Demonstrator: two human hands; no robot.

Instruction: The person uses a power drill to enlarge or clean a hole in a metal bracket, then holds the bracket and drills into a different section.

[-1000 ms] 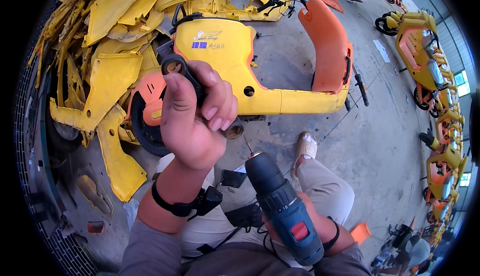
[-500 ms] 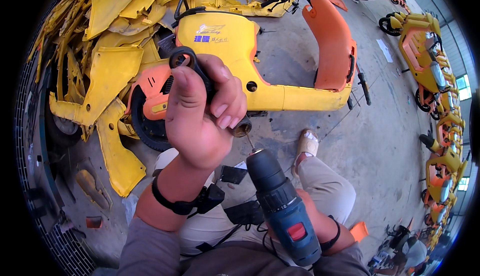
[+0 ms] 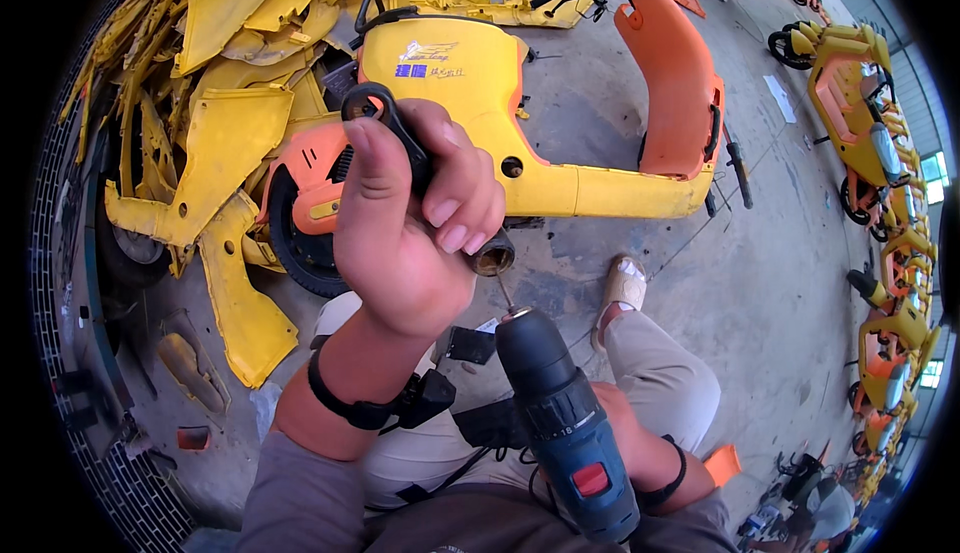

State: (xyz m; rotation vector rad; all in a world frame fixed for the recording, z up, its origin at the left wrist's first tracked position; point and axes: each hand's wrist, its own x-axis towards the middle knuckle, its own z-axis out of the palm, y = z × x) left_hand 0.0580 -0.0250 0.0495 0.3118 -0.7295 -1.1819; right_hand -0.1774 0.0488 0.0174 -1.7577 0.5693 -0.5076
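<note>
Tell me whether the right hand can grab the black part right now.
Probably not: the right hand is taken up by the drill, and the left hand wraps the middle of the black part. The way to its lower open end looks free, though, with the drill bit close by.

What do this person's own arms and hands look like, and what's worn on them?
The left hand wears no glove; the right hand, partly hidden, shows none either. Greyish sleeves cover the upper arms. A black strap with a boxy black device circles the left forearm; a thin black band circles the right wrist.
</note>
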